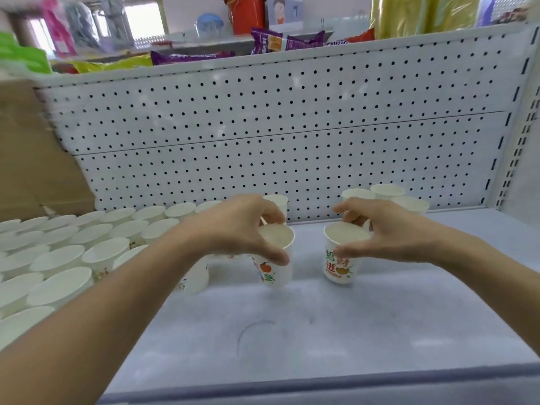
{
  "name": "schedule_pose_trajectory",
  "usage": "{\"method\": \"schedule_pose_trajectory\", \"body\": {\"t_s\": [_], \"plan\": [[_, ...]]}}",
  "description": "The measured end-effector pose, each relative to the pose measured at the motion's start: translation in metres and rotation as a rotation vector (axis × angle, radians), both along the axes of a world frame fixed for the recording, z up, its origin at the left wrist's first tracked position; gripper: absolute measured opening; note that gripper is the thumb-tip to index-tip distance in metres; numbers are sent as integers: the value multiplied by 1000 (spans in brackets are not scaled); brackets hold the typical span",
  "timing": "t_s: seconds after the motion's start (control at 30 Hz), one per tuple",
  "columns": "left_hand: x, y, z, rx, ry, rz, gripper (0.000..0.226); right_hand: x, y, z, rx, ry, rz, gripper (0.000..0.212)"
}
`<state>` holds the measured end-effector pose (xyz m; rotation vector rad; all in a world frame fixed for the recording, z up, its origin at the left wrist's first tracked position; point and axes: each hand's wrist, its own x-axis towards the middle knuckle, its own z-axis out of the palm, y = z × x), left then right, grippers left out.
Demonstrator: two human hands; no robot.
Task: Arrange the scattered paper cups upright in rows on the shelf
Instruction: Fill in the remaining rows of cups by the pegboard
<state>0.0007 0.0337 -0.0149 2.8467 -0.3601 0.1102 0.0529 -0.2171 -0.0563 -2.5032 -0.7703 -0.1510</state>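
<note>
My left hand (pixel 242 226) grips the rim of a white paper cup (pixel 274 270) printed with an orange fruit, held upright just above the shelf (pixel 321 331). My right hand (pixel 388 229) pinches the rim of a second printed cup (pixel 340 266) a short way to the right, also upright. Several white cups stand upright in rows (pixel 73 252) on the left part of the shelf. Three more cups (pixel 388 195) stand in a cluster at the back right, partly hidden by my right hand. One cup (pixel 277 201) stands at the back behind my left hand.
A white pegboard wall (pixel 292 127) backs the shelf, with a slotted upright (pixel 514 141) at the right. A cardboard box (pixel 29 159) sits at the left. Snack packets (pixel 271 42) and bottles lie on the shelf above. The shelf's front lip (pixel 321 390) runs along the bottom.
</note>
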Motion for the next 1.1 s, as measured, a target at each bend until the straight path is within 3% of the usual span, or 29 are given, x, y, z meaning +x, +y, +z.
{"method": "schedule_pose_trajectory", "body": {"t_s": [0.3,0.9,1.0,1.1], "plan": [[-7,53,-28,44,-54,144,77,-14,93,-12,-36,-28,88,83],[-5,53,-36,226,-220,284,90,-22,109,-20,16,-82,-6,80],[-9,39,-25,78,-353,281,73,-24,90,-18,55,-153,-42,71],[-3,2,-16,-174,-407,120,56,-11,47,-17,187,-245,-172,57]]}}
